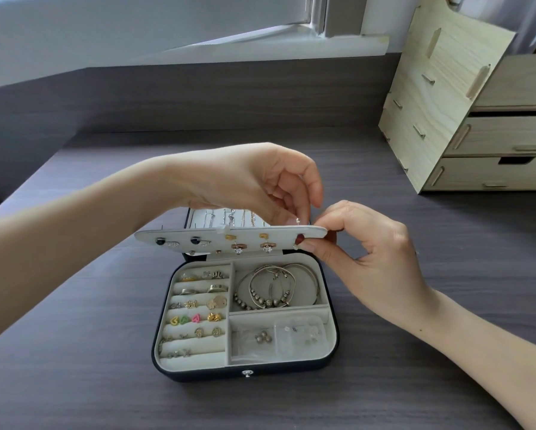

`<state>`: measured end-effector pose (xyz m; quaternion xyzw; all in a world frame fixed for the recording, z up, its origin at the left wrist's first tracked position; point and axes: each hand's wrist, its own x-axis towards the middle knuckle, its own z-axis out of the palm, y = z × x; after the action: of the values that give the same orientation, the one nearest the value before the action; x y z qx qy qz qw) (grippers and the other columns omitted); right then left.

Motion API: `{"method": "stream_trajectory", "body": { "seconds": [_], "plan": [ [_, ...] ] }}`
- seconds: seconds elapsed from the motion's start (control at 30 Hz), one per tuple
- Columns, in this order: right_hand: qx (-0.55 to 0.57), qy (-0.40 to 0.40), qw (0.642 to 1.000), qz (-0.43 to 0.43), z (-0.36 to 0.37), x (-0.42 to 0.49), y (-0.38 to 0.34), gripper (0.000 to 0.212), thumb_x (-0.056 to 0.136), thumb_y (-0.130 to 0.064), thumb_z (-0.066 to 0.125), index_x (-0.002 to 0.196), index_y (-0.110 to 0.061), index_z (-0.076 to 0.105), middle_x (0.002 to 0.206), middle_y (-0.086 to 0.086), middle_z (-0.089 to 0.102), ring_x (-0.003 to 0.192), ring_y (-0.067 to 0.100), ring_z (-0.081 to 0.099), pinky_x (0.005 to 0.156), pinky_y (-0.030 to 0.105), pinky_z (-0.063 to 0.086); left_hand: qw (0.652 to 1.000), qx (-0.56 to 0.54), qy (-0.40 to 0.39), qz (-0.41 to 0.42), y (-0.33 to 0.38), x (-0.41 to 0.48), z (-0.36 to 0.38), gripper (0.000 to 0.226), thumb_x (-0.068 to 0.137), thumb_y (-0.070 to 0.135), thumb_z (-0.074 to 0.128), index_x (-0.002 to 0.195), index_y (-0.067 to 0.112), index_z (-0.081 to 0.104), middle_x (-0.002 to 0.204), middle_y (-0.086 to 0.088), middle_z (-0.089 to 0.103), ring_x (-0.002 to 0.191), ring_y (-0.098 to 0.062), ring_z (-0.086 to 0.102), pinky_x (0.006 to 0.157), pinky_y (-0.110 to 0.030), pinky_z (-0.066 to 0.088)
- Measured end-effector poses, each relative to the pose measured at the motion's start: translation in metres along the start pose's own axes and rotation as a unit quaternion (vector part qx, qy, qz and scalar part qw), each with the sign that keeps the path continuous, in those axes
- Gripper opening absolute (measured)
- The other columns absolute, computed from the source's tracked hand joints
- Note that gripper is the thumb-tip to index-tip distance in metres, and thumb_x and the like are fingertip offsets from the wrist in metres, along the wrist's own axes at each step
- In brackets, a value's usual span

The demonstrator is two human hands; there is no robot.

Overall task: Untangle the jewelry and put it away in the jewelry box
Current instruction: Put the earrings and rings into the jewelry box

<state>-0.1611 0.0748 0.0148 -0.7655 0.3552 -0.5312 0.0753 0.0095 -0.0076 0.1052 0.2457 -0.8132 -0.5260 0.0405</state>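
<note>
Jewelry box open on dark desk, earring panel raised flat, left hand fingertips pinched on stud earring at panel's upper edge, right hand pinching panel's right end, bangles in upper right compartment.

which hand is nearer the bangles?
Right. The right hand pinches the earring flap's end just above and right of the bangles; the left hand is higher, above the flap.

The grey wood-grain table bears the jewelry box and a wooden drawer organizer.
</note>
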Motion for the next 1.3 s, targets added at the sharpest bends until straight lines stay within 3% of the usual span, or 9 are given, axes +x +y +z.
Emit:
{"method": "stream_trajectory", "body": {
  "seconds": [0.1, 0.27, 0.53, 0.7, 1.03, 1.1, 1.17, 1.3],
  "plan": [
    [-0.005, 0.001, 1.000, -0.002, 0.000, 0.000, -0.001, 0.021, 0.084, -0.018, 0.064, 0.078, 0.002, 0.066, 0.075, 0.004, 0.064, 0.068, 0.011, 0.057, 0.065, 0.023, 0.048, 1.000, 0.008, 0.006, 0.001, 0.000, -0.001, -0.001, 0.029, 0.072, -0.002, 0.072, 0.096, 0.011, 0.061, 0.082, -0.001, 0.071, 0.078, -0.018, 0.066, 0.076, -0.036, 0.054],
    [0.005, 0.003, 1.000, 0.000, 0.000, -0.001, 0.000, 0.020, 0.083, -0.017, 0.065, 0.078, 0.001, 0.066, 0.074, 0.005, 0.064, 0.068, 0.012, 0.057, 0.066, 0.024, 0.048, 0.999, -0.026, 0.041, -0.016, 0.003, -0.002, 0.004, 0.023, 0.070, 0.016, 0.069, 0.092, 0.011, 0.063, 0.077, 0.001, 0.070, 0.073, -0.011, 0.065, 0.068, -0.018, 0.050],
    [0.000, 0.004, 1.000, 0.003, 0.001, -0.001, 0.003, 0.022, 0.083, -0.018, 0.065, 0.078, 0.003, 0.066, 0.075, 0.009, 0.065, 0.068, 0.018, 0.060, 0.064, 0.033, 0.049, 0.997, -0.047, 0.050, -0.023, 0.003, -0.001, 0.005, 0.029, 0.067, 0.020, 0.069, 0.096, 0.015, 0.064, 0.072, 0.000, 0.070, 0.070, -0.011, 0.065, 0.069, -0.018, 0.051],
    [-0.004, 0.006, 1.000, 0.002, 0.001, -0.001, 0.002, 0.026, 0.083, -0.022, 0.065, 0.077, 0.003, 0.066, 0.073, 0.009, 0.064, 0.066, 0.018, 0.059, 0.063, 0.033, 0.049, 0.995, -0.087, 0.047, -0.010, 0.000, -0.001, 0.003, 0.023, 0.079, 0.015, 0.066, 0.101, 0.011, 0.061, 0.077, -0.003, 0.071, 0.075, -0.017, 0.065, 0.078, -0.026, 0.053],
    [-0.015, 0.013, 1.000, 0.009, 0.002, -0.001, 0.002, 0.030, 0.083, -0.025, 0.064, 0.078, 0.004, 0.066, 0.074, 0.010, 0.066, 0.067, 0.018, 0.059, 0.064, 0.032, 0.048, 0.987, -0.152, 0.040, 0.014, 0.001, 0.000, 0.003, 0.025, 0.078, 0.012, 0.061, 0.102, 0.008, 0.059, 0.082, -0.003, 0.071, 0.078, -0.016, 0.066, 0.074, -0.024, 0.052],
    [-0.014, 0.011, 1.000, 0.004, 0.002, -0.001, 0.002, 0.029, 0.083, -0.025, 0.064, 0.077, 0.004, 0.066, 0.074, 0.009, 0.065, 0.067, 0.017, 0.059, 0.063, 0.032, 0.049, 0.990, -0.119, 0.071, 0.004, 0.001, -0.001, 0.003, 0.017, 0.079, 0.015, 0.065, 0.094, 0.010, 0.062, 0.079, -0.001, 0.067, 0.074, -0.014, 0.061, 0.071, -0.023, 0.050],
    [-0.007, 0.009, 1.000, -0.001, 0.002, 0.000, 0.003, 0.028, 0.084, -0.024, 0.064, 0.077, 0.004, 0.066, 0.073, 0.009, 0.065, 0.066, 0.018, 0.059, 0.062, 0.032, 0.049, 0.994, -0.018, 0.102, -0.019, 0.001, -0.001, 0.004, 0.016, 0.080, 0.026, 0.068, 0.082, 0.011, 0.063, 0.070, 0.000, 0.060, 0.067, -0.011, 0.053, 0.065, -0.021, 0.045],
    [-0.005, 0.012, 1.000, -0.007, 0.002, 0.000, 0.003, 0.028, 0.084, -0.022, 0.064, 0.076, 0.004, 0.066, 0.072, 0.010, 0.064, 0.065, 0.021, 0.059, 0.063, 0.033, 0.049, 0.993, 0.085, 0.058, -0.057, 0.005, -0.002, 0.010, 0.030, 0.077, 0.038, 0.066, 0.076, 0.009, 0.065, 0.067, -0.001, 0.059, 0.062, -0.010, 0.051, 0.061, -0.023, 0.040]
  ]
}}
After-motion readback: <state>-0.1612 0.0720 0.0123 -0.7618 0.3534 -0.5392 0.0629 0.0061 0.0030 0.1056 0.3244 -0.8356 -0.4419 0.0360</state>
